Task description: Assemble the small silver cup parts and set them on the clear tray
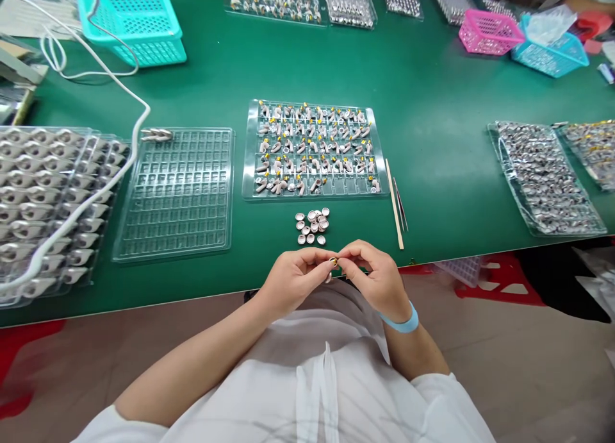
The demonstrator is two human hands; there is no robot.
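Observation:
At the table's front edge, my left hand and my right hand meet, thumbs and fingertips pinched around a small yellow-and-grey part. Fingers cover most of it, so its full shape is hidden. Just beyond my hands lies a loose group of round, shallow grey caps. Behind them a clear plastic tray holds rows of small curved grey parts with yellow bits, resembling earbud pieces. Some cells in its front row hold nothing. A wooden stick and tweezers lie beside the tray's right side.
To the left is a clear tray with a few grey pieces at its top corner, then trays of grey shells crossed by a white cable. A turquoise basket stands behind; filled trays lie right.

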